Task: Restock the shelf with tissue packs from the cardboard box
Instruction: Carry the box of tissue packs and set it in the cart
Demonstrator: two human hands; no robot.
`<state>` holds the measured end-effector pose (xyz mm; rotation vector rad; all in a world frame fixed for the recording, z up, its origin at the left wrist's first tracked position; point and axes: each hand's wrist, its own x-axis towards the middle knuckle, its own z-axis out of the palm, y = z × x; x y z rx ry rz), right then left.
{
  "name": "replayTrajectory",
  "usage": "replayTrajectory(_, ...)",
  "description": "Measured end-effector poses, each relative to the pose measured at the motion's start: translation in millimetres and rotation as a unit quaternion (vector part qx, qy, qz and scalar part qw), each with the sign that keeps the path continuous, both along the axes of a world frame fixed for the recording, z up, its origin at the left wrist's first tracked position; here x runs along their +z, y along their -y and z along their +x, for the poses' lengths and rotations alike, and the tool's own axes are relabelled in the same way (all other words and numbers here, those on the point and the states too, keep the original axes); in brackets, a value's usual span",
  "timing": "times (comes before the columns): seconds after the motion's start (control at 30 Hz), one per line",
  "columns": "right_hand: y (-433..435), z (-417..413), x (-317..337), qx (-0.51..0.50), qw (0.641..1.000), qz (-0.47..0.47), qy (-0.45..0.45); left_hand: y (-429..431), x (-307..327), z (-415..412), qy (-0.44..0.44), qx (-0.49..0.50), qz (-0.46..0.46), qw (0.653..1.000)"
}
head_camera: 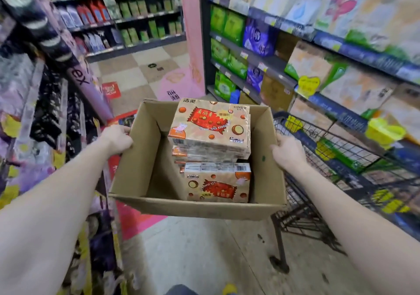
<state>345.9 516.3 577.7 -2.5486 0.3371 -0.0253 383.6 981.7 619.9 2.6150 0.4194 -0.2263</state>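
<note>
On our far left runs a shelf (34, 104) crowded with purple and black packaged goods, blurred past reading. Our left hand (117, 139) comes next, its grip clenched on the left wall of the cardboard box (136, 167), thumb on the outside and fingers curled over the rim. We hold the open box in the air above the aisle floor (204, 249), between the two rows of shelving. Inside it, the tissue packs (210, 131) sit against the right wall: a stack of several at the far end, its orange and cream top pack level with the rim, and one more pack (218, 182) standing on edge at the near end, barcode upward. The left half of the box shows bare cardboard. Our right hand (287, 152) grasps the right wall of the box the same way, fingers over the edge. Just beyond that hand stands a black wire cart (318, 181), and to its right the tissue shelf (341, 110) rises in tiers with blue price rails, stocked with green, purple and tan packs.
</note>
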Motion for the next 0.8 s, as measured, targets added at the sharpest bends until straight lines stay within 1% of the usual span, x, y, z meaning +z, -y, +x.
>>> replayTrajectory(0.1, 6, 34, 19, -0.027, 1.0, -0.003, 0.011, 13, 22, 52, 0.03, -0.025, -0.003, 0.999)
replayTrajectory(0.27, 22, 85, 35, -0.083, 0.996, -0.027, 0.033, 31, 39, 154, 0.029, -0.105, -0.024, 0.994)
replayTrajectory(0.43, 39, 115, 55, -0.174, 0.983, -0.034, 0.045, 73, 56, 257, 0.018, -0.176, -0.086, 0.98)
replayTrajectory(0.63, 71, 123, 78, -0.259, 0.964, -0.039, 0.038, 148, 81, 348, 0.026, -0.283, -0.094, 0.954)
replayTrajectory(0.73, 90, 115, 85, -0.306, 0.95, -0.04, 0.04, 194, 83, 384, 0.024, -0.327, -0.102, 0.939)
replayTrajectory(0.8, 104, 110, 87, -0.337, 0.94, -0.045, 0.034, 229, 83, 402, 0.018, -0.364, -0.091, 0.927)
